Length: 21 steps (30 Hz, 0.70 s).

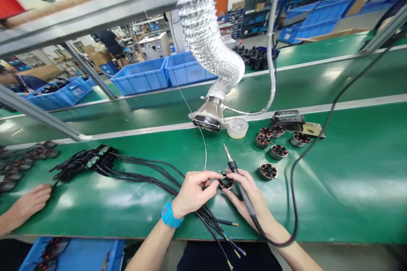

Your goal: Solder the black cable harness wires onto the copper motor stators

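Grip: left hand (197, 193) pinching at the coil ring (226, 183), right hand (255, 198) holding your soldering iron (233, 165).
Coil ring: between your hands, over the green bench (349, 178).
Cable (294, 207): a snag could swing the iron, perhaps burning you.

A bright blue, broad wristband (171, 216) with a small reddish mark (164, 210) circles the left wrist (179, 206) at seven o'clock; very dark, navy-looking fabric clothing (227, 257) shows at six o'clock.
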Each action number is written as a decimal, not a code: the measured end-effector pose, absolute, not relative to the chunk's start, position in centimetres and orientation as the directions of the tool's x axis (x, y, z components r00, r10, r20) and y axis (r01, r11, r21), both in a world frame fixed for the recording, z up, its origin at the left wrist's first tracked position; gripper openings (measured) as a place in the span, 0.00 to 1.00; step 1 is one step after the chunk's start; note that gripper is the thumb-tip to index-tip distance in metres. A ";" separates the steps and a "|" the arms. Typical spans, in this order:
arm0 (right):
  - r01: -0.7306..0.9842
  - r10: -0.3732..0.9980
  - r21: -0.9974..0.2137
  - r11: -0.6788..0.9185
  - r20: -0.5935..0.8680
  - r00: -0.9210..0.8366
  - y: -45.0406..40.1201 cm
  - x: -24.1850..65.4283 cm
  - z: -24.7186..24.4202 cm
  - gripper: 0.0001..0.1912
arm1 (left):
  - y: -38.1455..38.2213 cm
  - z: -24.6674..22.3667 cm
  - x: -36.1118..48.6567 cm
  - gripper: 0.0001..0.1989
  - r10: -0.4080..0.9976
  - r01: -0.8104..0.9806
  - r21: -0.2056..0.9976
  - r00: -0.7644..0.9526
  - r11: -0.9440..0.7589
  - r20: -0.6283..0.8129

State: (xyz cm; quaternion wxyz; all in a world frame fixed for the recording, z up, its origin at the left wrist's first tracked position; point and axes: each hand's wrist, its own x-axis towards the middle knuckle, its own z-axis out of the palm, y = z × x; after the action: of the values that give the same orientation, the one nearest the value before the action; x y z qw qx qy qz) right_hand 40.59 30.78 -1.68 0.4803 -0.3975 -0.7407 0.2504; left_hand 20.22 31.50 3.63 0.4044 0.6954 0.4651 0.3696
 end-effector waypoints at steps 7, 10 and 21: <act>0.169 0.811 -0.796 0.581 0.584 -0.042 30.4 39.3 0.8 0.12 | 31.2 3.2 21.0 0.10 0.951 0.266 0.941 0.279 -0.209 0.132; 0.102 0.823 -0.817 0.568 0.568 -0.032 30.5 38.9 1.0 0.11 | 31.0 3.5 21.3 0.08 0.936 0.320 0.900 0.284 -0.295 0.206; 0.098 0.813 -0.816 0.570 0.577 0.079 29.2 37.5 0.3 0.09 | 30.2 3.1 22.4 0.06 0.884 0.399 0.789 0.187 -0.467 0.428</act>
State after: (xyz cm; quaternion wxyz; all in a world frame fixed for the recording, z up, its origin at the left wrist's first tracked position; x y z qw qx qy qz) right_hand 37.54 29.19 0.29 0.6352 -0.3688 -0.6176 0.2812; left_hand 22.39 30.15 3.07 0.2648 0.7235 0.4432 0.4583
